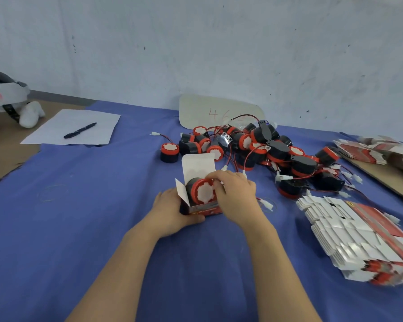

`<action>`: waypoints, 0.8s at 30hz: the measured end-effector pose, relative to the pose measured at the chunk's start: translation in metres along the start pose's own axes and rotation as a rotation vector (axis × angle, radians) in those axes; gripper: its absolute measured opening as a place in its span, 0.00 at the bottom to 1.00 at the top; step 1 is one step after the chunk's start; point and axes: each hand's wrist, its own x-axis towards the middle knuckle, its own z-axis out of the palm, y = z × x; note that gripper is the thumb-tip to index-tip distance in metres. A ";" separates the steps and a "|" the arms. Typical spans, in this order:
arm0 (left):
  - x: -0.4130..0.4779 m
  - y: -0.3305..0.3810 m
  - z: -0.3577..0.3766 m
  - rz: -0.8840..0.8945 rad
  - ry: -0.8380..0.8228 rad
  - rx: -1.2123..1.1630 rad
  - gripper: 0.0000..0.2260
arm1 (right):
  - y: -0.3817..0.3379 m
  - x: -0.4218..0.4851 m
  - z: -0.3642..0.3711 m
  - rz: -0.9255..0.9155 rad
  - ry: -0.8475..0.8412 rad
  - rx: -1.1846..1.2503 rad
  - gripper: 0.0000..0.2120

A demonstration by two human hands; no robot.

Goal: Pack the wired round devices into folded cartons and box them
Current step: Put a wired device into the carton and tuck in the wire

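Round red-rimmed device [201, 191] in cardboard carton [197, 167]

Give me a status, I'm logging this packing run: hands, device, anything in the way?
Left hand grips the open carton. Right hand holds a round device partly inside it. Lid flap up; nothing blocks the opening.

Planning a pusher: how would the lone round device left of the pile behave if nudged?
The lone device stands on its flat end, so it would probably slide, not roll. Its thin wire looks floppy and would likely trail behind.
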 end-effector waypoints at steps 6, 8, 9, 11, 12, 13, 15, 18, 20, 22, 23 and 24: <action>0.004 0.000 0.006 -0.075 0.094 0.192 0.27 | -0.014 -0.009 0.012 0.020 -0.050 -0.033 0.20; 0.004 0.000 0.008 -0.063 0.107 0.164 0.26 | -0.016 -0.009 0.015 0.046 -0.071 -0.055 0.25; 0.004 0.000 0.008 -0.055 0.103 0.179 0.25 | -0.016 -0.008 0.015 0.062 -0.055 -0.061 0.24; 0.006 -0.002 0.009 -0.051 0.090 0.224 0.25 | -0.013 -0.007 0.013 0.113 -0.005 -0.053 0.20; 0.006 -0.003 0.010 -0.055 0.092 0.236 0.26 | -0.012 -0.006 0.012 0.136 0.013 -0.053 0.20; 0.007 -0.004 0.011 -0.058 0.099 0.244 0.27 | -0.012 -0.006 0.011 0.149 0.020 -0.064 0.20; 0.008 -0.004 0.013 -0.058 0.117 0.264 0.28 | -0.015 -0.007 0.011 0.149 0.011 -0.105 0.21; 0.007 -0.005 0.016 -0.071 0.152 0.278 0.27 | -0.023 -0.004 0.007 0.125 0.030 -0.099 0.18; 0.008 -0.007 0.018 -0.074 0.169 0.273 0.27 | -0.026 0.000 -0.001 0.119 0.083 -0.037 0.16; 0.008 -0.007 0.018 -0.082 0.172 0.277 0.28 | -0.028 0.007 -0.010 0.128 0.123 0.011 0.13; 0.009 -0.008 0.018 -0.091 0.169 0.283 0.29 | -0.028 0.010 -0.013 0.136 0.112 0.004 0.13; 0.010 -0.007 0.018 -0.100 0.165 0.289 0.29 | -0.029 0.012 -0.014 0.137 0.073 -0.040 0.13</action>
